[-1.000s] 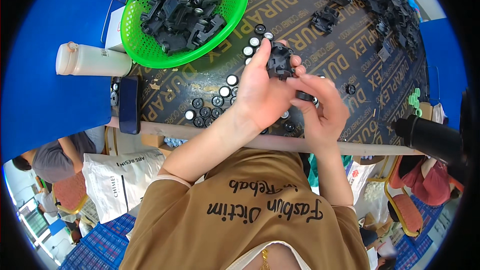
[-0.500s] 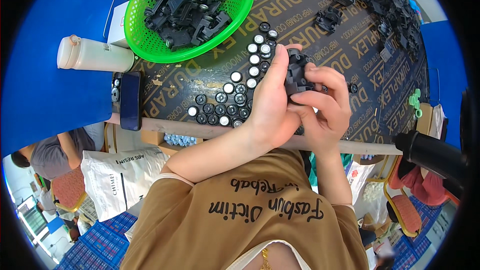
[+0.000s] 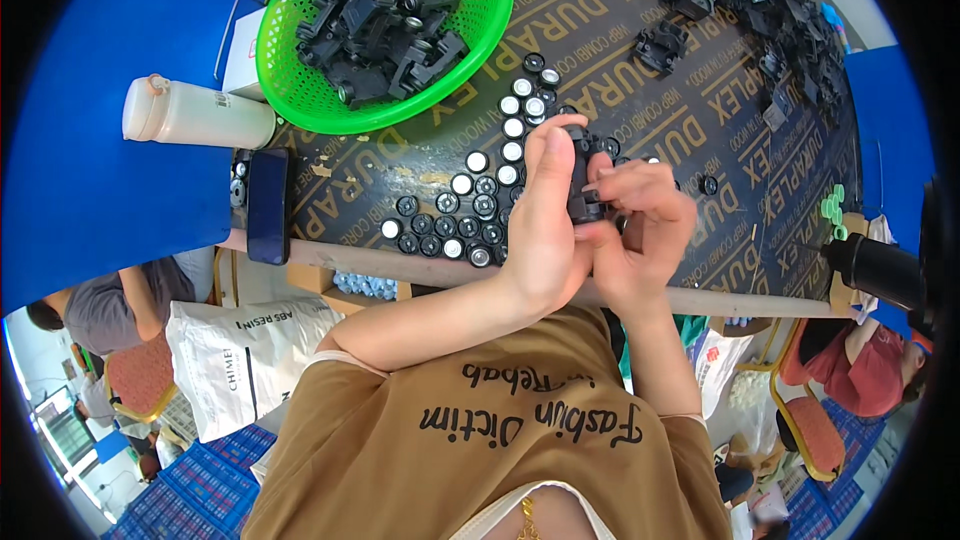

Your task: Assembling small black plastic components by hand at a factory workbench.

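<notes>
Above the near table edge, my left hand (image 3: 543,215) grips a black plastic toy car body (image 3: 587,190), its thumb along the left side. My right hand (image 3: 648,225) closes on the right side of the same part, fingers bent and thumb at its lower end. Whether a small piece sits between those right fingers is hidden. Just left of my hands, several small black toy wheels (image 3: 447,202) lie on the dark table, some with white or silvery faces up. A few more wheels (image 3: 708,184) lie right of my hands.
A green mesh basket (image 3: 300,118) full of black car bodies stands at the far left. More bodies (image 3: 780,40) are heaped at the far right. A white bottle (image 3: 200,112) and a phone (image 3: 268,205) lie left. Light-green rings (image 3: 832,205) and a black cylindrical object (image 3: 870,265) are right.
My right fingers have shifted and curled along the car body, which now looks turned and more covered. Both hands sit slightly lower in view. The wheels' layout looks the same.
</notes>
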Motion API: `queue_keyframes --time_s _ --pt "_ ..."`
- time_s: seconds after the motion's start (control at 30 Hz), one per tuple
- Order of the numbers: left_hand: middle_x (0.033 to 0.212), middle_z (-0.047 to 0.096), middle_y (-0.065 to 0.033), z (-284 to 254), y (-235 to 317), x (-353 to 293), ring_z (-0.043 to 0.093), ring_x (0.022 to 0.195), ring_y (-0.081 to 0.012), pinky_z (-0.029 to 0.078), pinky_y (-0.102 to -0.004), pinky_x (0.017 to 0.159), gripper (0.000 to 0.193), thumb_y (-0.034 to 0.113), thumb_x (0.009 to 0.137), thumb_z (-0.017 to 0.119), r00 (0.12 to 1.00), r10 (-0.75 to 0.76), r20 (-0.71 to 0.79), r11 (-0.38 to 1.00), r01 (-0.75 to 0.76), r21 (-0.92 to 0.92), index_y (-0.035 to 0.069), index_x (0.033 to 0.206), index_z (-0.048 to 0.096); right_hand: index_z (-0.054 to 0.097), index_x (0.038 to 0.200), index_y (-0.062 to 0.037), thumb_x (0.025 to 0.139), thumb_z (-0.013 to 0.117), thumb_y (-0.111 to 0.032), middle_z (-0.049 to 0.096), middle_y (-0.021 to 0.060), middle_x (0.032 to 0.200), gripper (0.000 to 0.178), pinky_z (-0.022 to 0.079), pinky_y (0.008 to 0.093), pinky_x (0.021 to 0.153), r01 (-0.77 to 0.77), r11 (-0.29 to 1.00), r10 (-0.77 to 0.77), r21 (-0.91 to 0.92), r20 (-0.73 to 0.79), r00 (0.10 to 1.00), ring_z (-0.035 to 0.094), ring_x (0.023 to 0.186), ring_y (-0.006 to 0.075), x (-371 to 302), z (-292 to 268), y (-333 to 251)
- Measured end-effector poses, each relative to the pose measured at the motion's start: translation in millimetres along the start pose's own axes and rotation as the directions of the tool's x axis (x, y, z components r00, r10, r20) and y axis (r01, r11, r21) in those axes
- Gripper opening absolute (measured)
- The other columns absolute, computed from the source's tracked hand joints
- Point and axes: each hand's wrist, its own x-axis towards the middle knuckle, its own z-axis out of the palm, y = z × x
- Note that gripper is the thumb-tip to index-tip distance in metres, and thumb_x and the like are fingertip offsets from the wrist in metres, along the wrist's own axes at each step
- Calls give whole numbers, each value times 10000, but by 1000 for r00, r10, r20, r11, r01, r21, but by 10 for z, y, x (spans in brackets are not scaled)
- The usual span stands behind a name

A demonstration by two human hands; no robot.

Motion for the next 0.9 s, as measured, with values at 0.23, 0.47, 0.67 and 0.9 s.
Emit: queue_keyframes --time_s 0.23,0.47,0.67,0.9 --pt "1018 475 -141 9 953 283 455 965 -261 359 -346 880 323 172 839 551 698 393 599 61 -670 740 55 1133 489 488 1084 -13 619 767 -100 535 124 979 549 420 351 829 -12 985 32 -175 116 993 521 949 253 31 -192 -217" --pt "784 605 -81 -175 1805 -416 584 785 -283 456 -379 690 91 64 717 657 905 -212 368 -462 -424 779 77 795 611 620 887 -61 747 608 -56 612 121 804 141 475 358 673 -343 782 565 -521 824 36 593 747 308 -338 -1161 -543" --pt "785 669 -76 -1320 1197 -976 631 701 -155 481 -264 644 143 103 792 625 484 -854 -191 -189 54 980 57 918 674 617 938 -14 786 584 -42 646 126 841 158 471 306 662 -758 412 631 -505 759 -163 623 742 201 -863 -1439 -583" --pt "673 632 -61 -1673 1014 -1003 591 690 -47 472 -250 590 186 157 710 697 366 -922 -128 4 338 941 36 849 674 605 920 7 813 581 -44 646 81 796 121 448 257 652 -853 300 550 -426 808 -210 571 742 77 -1189 -1480 -495"
